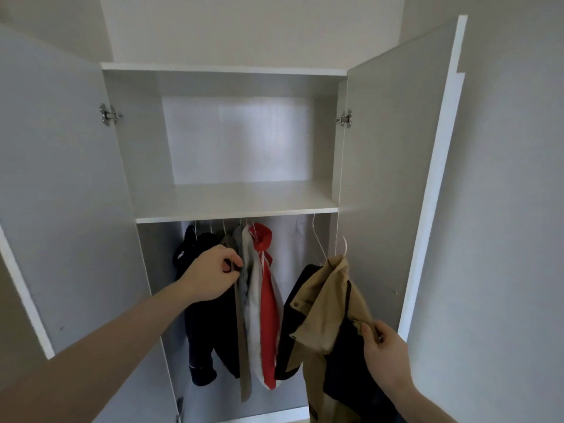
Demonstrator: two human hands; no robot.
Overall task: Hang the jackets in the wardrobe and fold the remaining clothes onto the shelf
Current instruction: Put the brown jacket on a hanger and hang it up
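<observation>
Left hand [210, 274] grips the hung garments [244, 288]; right hand [385, 349] pinches the tan jacket [326, 303]. Risk: its hanger [341, 245] may miss the rail and drop.

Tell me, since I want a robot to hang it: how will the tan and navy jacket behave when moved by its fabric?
Likely floppy: the tan and navy jacket drapes in folds where the right hand pinches it. It would probably swing, since it hangs from a thin white hanger hook. It may slip off, as it already sits askew on the hanger.
</observation>
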